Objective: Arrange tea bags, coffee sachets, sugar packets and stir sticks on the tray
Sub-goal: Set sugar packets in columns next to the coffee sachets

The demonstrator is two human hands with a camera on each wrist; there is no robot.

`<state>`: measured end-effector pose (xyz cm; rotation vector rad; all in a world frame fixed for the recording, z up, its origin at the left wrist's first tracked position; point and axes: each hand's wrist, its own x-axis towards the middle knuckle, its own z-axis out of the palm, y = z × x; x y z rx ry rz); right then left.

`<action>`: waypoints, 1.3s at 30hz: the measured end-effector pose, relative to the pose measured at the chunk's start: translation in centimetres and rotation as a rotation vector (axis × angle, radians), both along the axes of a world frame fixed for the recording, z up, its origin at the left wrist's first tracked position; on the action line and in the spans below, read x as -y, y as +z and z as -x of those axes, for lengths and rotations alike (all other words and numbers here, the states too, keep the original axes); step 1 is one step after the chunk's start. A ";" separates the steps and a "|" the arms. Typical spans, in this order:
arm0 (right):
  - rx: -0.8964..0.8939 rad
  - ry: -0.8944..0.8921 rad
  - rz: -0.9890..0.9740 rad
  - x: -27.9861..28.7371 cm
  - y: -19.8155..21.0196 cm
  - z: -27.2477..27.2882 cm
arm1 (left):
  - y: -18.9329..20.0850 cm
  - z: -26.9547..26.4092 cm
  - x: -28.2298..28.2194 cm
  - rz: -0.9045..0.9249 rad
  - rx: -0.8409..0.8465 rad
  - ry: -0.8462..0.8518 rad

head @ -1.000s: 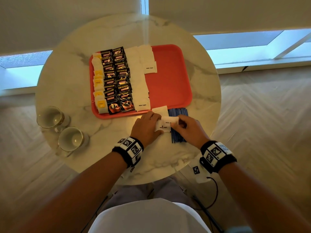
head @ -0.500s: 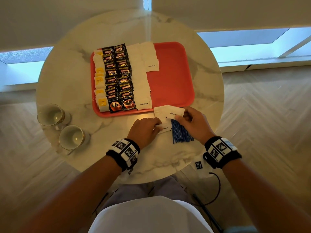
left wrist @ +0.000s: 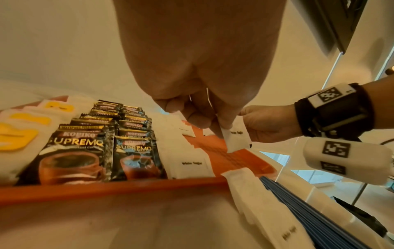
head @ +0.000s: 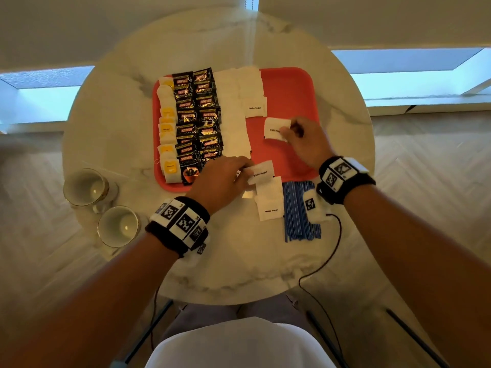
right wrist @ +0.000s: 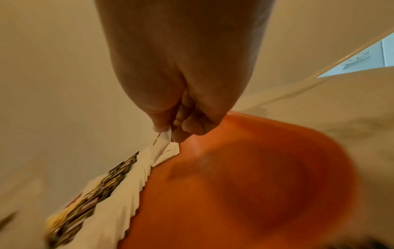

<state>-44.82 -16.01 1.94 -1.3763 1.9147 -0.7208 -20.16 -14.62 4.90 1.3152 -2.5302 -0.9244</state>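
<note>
Right hand [head: 305, 140]: moved from table onto tray [head: 289, 88], grip pinching sugar packet [head: 275, 128] | left hand [head: 220, 181]: grip pinching another, probably next | second sugar column growing | stir sticks [head: 300, 211] untouched.

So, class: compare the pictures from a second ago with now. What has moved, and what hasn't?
The right hand has carried a sugar packet from the table edge out over the red tray, pinching it. The left hand has also moved forward, with another sugar packet in its grip at the tray's near rim. The coffee sachets, tea bags, stir sticks and two glasses stayed put.
</note>
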 end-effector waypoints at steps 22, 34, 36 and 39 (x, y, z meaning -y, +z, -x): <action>0.082 0.020 -0.010 8.2 -1.0 -0.6 | -1.5 0.9 8.8 -0.030 -0.057 -0.019; 0.050 0.146 0.004 7.2 -0.6 1.4 | -1.2 3.0 12.6 0.099 -0.165 0.033; 0.008 0.124 -0.016 7.5 -1.9 1.5 | -1.4 2.6 12.0 0.094 -0.170 0.037; 0.051 0.096 -0.045 7.9 -3.2 1.0 | -1.8 1.6 10.4 0.075 -0.157 0.016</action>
